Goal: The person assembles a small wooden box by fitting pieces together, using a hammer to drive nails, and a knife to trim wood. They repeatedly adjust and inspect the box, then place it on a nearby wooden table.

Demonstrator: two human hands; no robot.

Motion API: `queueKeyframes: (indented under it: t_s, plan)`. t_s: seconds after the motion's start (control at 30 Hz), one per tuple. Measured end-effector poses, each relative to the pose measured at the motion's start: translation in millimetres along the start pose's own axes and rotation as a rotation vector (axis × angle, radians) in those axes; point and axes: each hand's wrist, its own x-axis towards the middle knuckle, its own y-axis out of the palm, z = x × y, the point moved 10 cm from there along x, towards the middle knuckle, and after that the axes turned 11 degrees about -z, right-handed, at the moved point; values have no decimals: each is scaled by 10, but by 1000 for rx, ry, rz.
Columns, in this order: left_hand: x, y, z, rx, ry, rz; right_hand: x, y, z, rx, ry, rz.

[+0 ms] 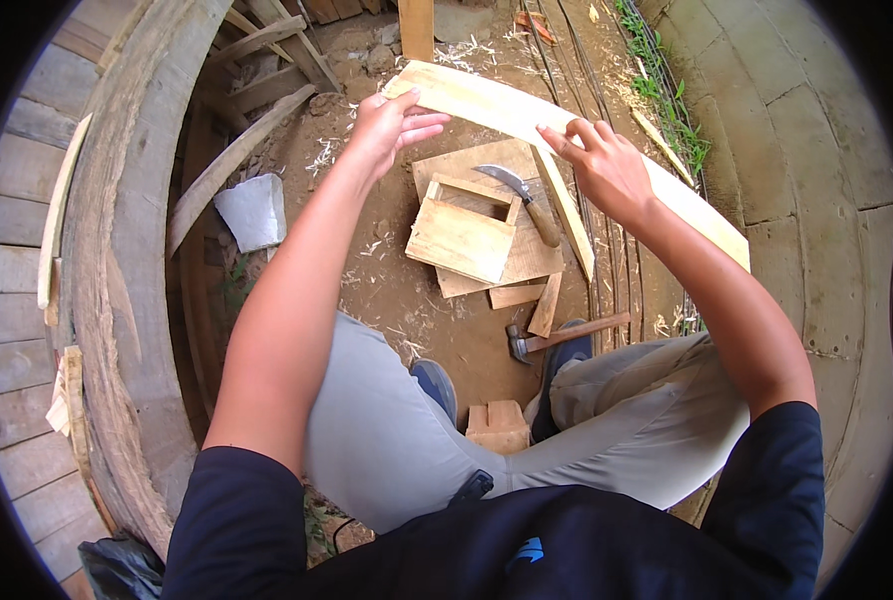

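My left hand (391, 128) grips the left end of a long pale wooden plank (501, 108), thumb over its face and fingers by its lower edge. The plank slants down to the right, passing behind my right wrist. Over its middle is my right hand (609, 168), its fingers loosely bent and apart, fingertips at the plank's face. Below, a small wooden frame (461, 240) with a slatted face lies on a flat board (531, 262). A sickle (541, 215) with a curved blade and wooden handle rests beside the frame. A claw hammer (566, 338) lies near my right shoe.
Wood offcuts (543, 305) and a narrow strip (566, 215) lie around the board. A wooden block (498, 427) sits between my legs. Shavings and dark cables (621, 270) cross the dirt floor. A pale stone block (251, 213) is left; a wall (796, 150) stands right.
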Motion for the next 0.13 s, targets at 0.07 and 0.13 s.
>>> queueKeyframes:
  t_s: [0.07,0.13]
  plan:
    - [17,-21,-40,-40,2,-16,46,-92,8,14,-40,-61]
    - [47,-3,-123,-62,-6,-3,95,-125,-7,36,-73,-48]
